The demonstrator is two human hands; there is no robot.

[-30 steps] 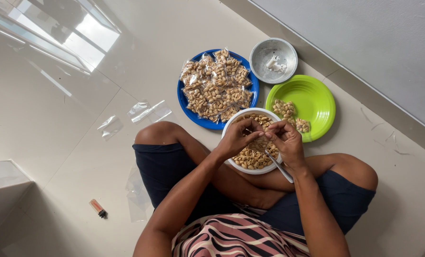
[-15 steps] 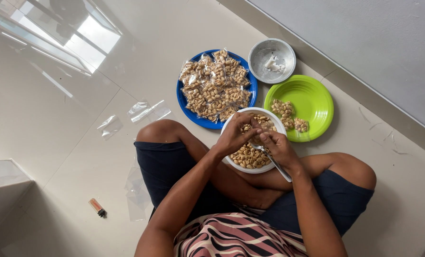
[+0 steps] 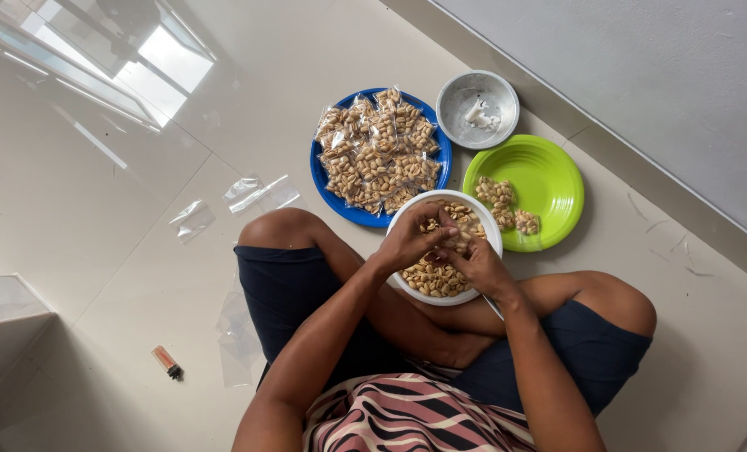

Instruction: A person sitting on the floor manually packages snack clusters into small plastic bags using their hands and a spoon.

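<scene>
A white bowl [image 3: 445,193] full of peanuts [image 3: 430,276] rests on my crossed legs. Both hands meet over it. My left hand [image 3: 409,240] has its fingers pinched on what looks like a small clear bag, mostly hidden by the fingers. My right hand [image 3: 474,266] is closed round a metal spoon; only the handle tip [image 3: 495,306] shows below the wrist, and its head is hidden down among the peanuts.
A blue plate [image 3: 316,167] piled with filled peanut packets [image 3: 378,151] lies beyond the bowl. To its right are a green plate [image 3: 549,176] with a few packets and a metal bowl [image 3: 477,109]. Empty clear bags [image 3: 260,194] and a lighter [image 3: 166,362] lie on the tiled floor at left.
My right hand has dropped with the spoon from above the bowl's far rim into the peanuts. My left hand stays pinched over the bowl, slightly lower.
</scene>
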